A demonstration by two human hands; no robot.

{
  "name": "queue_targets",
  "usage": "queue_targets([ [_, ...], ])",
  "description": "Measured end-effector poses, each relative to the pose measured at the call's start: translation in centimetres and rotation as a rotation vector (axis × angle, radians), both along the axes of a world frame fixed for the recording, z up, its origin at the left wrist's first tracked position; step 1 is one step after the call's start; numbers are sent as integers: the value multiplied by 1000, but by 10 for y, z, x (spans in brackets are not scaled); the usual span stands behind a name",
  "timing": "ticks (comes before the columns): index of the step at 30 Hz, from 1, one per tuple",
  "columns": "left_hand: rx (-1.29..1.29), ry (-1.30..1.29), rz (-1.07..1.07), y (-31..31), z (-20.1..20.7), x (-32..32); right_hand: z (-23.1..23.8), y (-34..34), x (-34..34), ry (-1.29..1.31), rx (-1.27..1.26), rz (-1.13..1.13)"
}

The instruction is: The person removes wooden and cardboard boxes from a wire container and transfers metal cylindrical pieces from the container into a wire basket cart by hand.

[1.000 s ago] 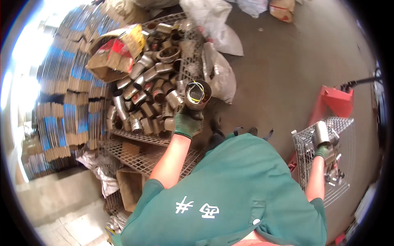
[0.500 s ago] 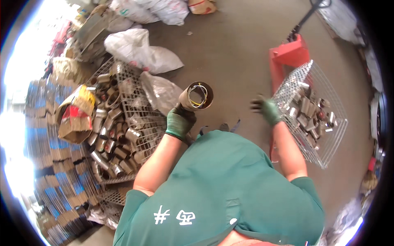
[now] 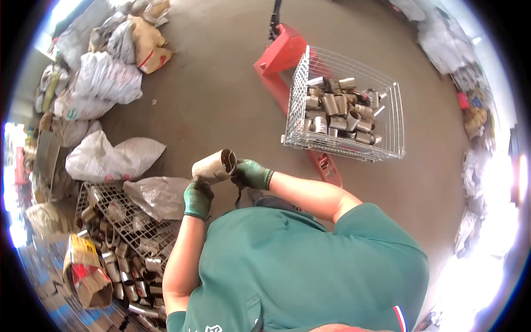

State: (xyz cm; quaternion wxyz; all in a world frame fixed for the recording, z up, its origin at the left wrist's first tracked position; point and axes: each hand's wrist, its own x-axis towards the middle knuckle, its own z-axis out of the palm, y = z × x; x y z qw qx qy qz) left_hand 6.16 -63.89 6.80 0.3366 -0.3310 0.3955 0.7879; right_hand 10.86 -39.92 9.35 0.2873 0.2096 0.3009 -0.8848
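Note:
My left hand (image 3: pixel 198 200), in a green glove with dark fingers, is closed on the underside of a brown cardboard tube (image 3: pixel 211 167) held on its side in front of me. The tube's open end points right, and a thin pale strip shows inside its rim. My right hand (image 3: pixel 254 175), gloved the same way, is at that open end with its fingers bent against the rim; its fingertips are partly hidden. Several similar tubes (image 3: pixel 342 105) lie in a wire mesh cage (image 3: pixel 399 113) to the far right.
A red pallet jack (image 3: pixel 285 50) stands under the cage. At left, another mesh cage (image 3: pixel 124 218) holds many tubes, with a torn cardboard box (image 3: pixel 91 282) on them. White sacks (image 3: pixel 110 157) and a brown bag (image 3: pixel 148 44) lie farther left. Flattened cardboard stacks (image 3: pixel 41 265) stand beside.
My right hand has come from beside the right cage to the tube's open end. The tube has tipped from facing upward to lying sideways. My view has turned rightward.

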Motion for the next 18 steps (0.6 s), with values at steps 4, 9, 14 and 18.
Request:
queue_targets([
  [4, -373, 237, -143, 13, 29, 1, -25, 19, 11, -100, 323, -122],
  [9, -524, 181, 19, -111, -11, 35, -62, 160, 16, 152, 1252, 142],
  [14, -681, 192, 359, -236, -11, 145, -125, 316, 51, 128, 1851, 314],
  [18, -1447, 310, 477, -311, -15, 223, -151, 401, 68, -247, 1470, 82],
])
